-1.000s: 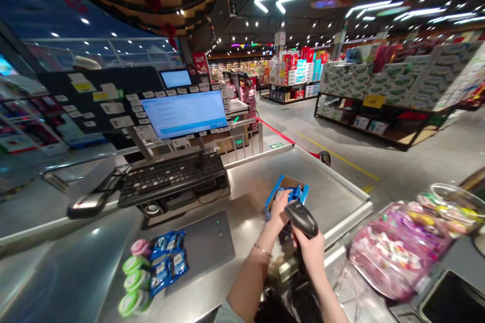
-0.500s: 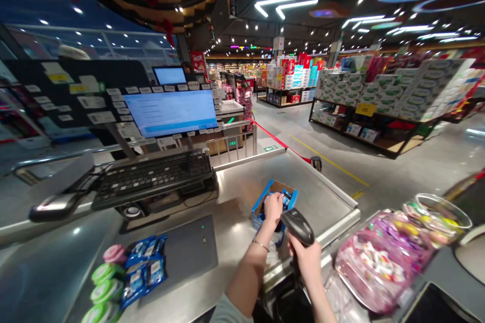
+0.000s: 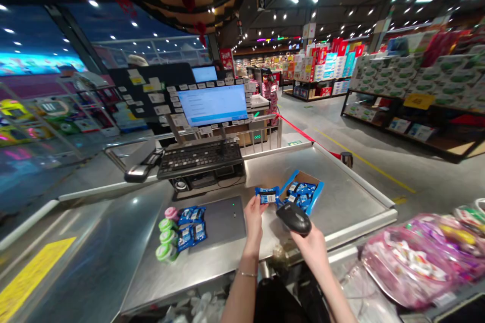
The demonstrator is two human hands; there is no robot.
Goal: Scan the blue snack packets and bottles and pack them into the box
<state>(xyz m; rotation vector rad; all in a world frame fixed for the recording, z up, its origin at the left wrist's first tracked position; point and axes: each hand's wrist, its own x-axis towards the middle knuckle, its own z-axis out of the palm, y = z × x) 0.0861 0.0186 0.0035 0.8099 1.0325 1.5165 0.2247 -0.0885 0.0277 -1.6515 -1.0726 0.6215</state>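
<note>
Between the fingers of my left hand (image 3: pixel 253 214) is a small blue packet (image 3: pixel 267 195), its white barcode label facing me. My right hand (image 3: pixel 311 245) grips a black barcode scanner (image 3: pixel 294 218), its head close to the packet. Just behind the scanner, a blue cardboard box (image 3: pixel 320 194) holds several more blue packets (image 3: pixel 301 192). To the left, more blue packets (image 3: pixel 191 227) lie in a group on the counter, beside green-lidded tubs (image 3: pixel 166 252) and a pink-lidded one (image 3: pixel 171 213).
A dark flat panel (image 3: pixel 223 222) is set in the metal counter (image 3: pixel 265 164). Behind it stand a keyboard (image 3: pixel 200 156) and a lit monitor (image 3: pixel 214 103). At the right are pink bags of sweets (image 3: pixel 409 262). Shelves of boxed goods (image 3: pixel 420 81) stand beyond the aisle.
My left hand has come out of the box leftward with a blue packet. The scanner has turned toward that packet. The view has swung left.
</note>
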